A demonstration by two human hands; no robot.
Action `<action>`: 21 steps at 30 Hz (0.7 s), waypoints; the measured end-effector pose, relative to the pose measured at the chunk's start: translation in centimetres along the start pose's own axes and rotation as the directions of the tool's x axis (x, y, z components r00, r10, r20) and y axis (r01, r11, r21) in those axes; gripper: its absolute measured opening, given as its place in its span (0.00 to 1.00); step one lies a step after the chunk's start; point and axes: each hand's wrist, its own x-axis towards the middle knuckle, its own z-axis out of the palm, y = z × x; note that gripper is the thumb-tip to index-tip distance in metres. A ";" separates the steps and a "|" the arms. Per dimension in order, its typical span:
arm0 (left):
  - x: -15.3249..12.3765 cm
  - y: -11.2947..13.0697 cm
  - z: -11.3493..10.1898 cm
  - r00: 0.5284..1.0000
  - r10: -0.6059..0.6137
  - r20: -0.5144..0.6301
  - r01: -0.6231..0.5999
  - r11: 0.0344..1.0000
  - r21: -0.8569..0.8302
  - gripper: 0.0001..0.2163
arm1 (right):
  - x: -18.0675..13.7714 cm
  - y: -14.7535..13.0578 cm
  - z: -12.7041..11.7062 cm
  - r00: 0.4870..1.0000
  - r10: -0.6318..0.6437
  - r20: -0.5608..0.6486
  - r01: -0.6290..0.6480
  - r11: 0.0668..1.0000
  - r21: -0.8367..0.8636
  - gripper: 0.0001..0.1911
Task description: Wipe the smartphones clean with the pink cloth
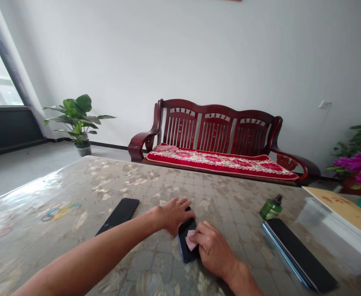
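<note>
A dark smartphone [184, 246] with a bluish edge lies on the patterned tablecloth [156, 271] in front of me. My left hand [176, 216] grips its far end, the fingers reaching over the top and along the sides. Pinched in my right hand [213, 246] is a small pink cloth [190, 240], pressed against the phone's screen. Part of the phone is hidden by both hands. To the left, another black phone [119, 214] lies flat, partly covered by my left forearm.
Stacked phones [300, 255] lie at the right, near a green spray bottle [271, 208] and a clear plastic box [331, 230] under a tan board [343, 207]. Several coloured rubber bands [59, 211] are at the left. Beyond the table stands a wooden bench [214, 127].
</note>
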 end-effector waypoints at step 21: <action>-6.1 4.1 4.2 0.813 -0.571 -0.109 0.456 0.743 -0.490 0.24 | 1.2 1.3 0.6 0.928 0.348 -0.135 -0.365 0.921 -0.138 0.23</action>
